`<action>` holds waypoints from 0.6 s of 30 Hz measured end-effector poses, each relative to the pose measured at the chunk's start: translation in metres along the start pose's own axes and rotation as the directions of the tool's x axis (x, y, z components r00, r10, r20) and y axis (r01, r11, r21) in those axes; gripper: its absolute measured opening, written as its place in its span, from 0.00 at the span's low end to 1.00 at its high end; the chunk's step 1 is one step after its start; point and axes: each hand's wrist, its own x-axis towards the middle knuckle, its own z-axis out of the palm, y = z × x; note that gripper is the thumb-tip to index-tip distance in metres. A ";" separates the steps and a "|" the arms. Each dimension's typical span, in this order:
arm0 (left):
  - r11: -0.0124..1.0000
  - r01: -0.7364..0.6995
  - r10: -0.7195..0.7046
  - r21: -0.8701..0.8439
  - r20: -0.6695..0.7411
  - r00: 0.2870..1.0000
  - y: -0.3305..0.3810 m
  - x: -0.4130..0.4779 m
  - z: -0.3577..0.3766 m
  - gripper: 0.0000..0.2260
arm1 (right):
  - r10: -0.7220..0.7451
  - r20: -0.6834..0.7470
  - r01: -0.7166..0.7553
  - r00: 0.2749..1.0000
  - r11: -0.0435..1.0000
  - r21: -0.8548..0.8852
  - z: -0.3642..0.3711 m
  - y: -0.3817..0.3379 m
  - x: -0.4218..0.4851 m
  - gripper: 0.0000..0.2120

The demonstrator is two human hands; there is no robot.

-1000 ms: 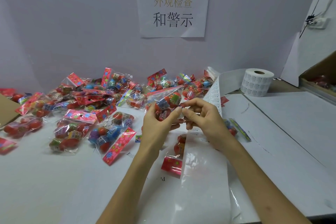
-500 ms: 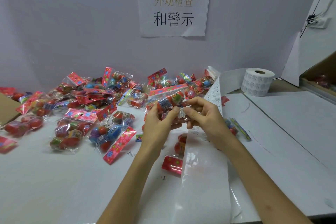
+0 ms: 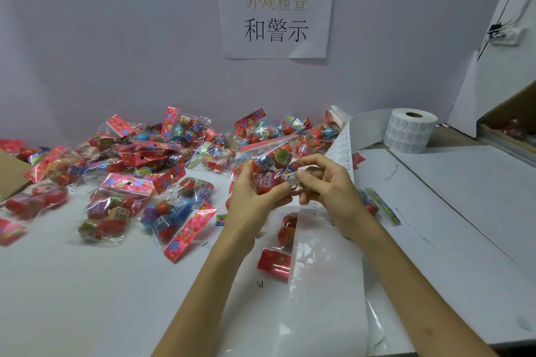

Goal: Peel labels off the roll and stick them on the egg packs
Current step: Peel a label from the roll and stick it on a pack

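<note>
Left hand point(image 3: 255, 197) grip curled round egg pack point(image 3: 271, 164); right hand point(image 3: 326, 184) pinches label point(image 3: 291, 177) onto it.

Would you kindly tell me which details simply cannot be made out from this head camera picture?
All in the head view:
Print on the label: too small to read; the right hand partly covers it.
Lower part of the held egg pack: behind the left hand.
Print on the label roll: too small.
Inside of the cardboard box: cut by the right edge, blurred.
The pack below the hands: partly under the backing strip.
</note>
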 end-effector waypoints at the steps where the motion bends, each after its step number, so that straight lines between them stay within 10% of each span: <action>1: 1.000 0.001 -0.001 0.001 0.001 1.000 0.000 0.000 0.000 0.24 | 0.000 0.002 0.000 1.000 1.000 0.000 0.000 0.000 0.000 0.08; 8: 0.998 -0.024 0.027 0.065 -0.045 0.999 0.001 -0.002 0.003 0.29 | -0.027 -0.060 0.020 0.998 0.993 -0.117 -0.001 0.003 0.001 0.07; 12: 0.997 -0.013 0.021 0.080 -0.091 0.996 0.003 -0.003 0.002 0.27 | -0.280 -0.196 0.216 0.940 0.931 -0.294 -0.005 0.002 0.000 0.12; 18: 0.998 -0.028 0.035 0.057 -0.113 0.993 0.005 -0.006 0.003 0.30 | -0.438 -0.040 0.364 0.898 0.792 -0.490 -0.001 0.004 -0.002 0.17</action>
